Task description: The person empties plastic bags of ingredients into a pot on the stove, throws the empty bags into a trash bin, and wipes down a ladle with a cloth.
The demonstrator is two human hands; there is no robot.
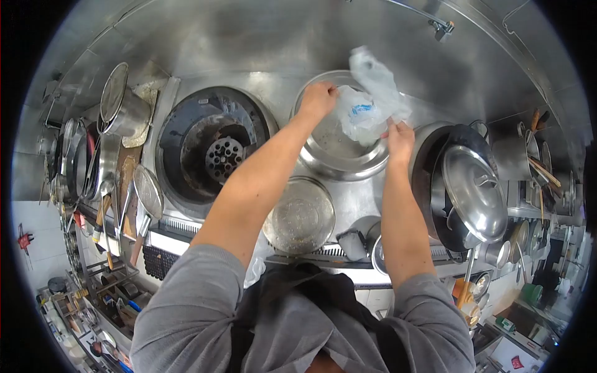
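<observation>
A thin white, see-through plastic bag (373,102) with blue print is stretched between my hands. My left hand (319,99) pinches its left edge between closed fingertips. At the lower right of the bag, my right hand (401,135) is closed on the plastic. Beneath the bag sits a wide round metal basin (339,166) with a raised rim; the bag hides part of its inside. What the bag holds, if anything, I cannot make out.
To the left is a dark round burner well (214,140) with a perforated grate. A round metal lid (300,216) lies nearer me. On the right, a domed lid (476,193) leans on a dark wok (435,180). A strainer (148,191) and pots stand at far left.
</observation>
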